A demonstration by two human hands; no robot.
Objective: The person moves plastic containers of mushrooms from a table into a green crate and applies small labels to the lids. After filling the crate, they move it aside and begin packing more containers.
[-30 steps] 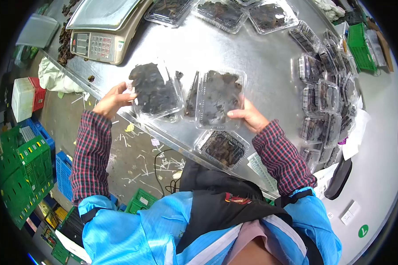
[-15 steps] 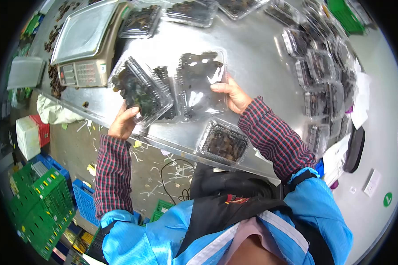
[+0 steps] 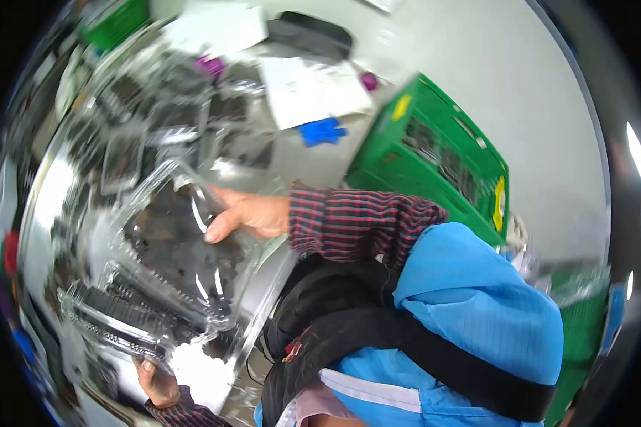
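head view: both hands (image 3: 253, 215) grip clear packs (image 3: 185, 245).

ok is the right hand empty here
No, the right hand grips a clear plastic box of dark pieces, its thumb pressed on top.

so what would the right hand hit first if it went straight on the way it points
First in line is the clear pack of dark pieces that the right hand holds; what lies past it is blurred, and the depth there is unclear.
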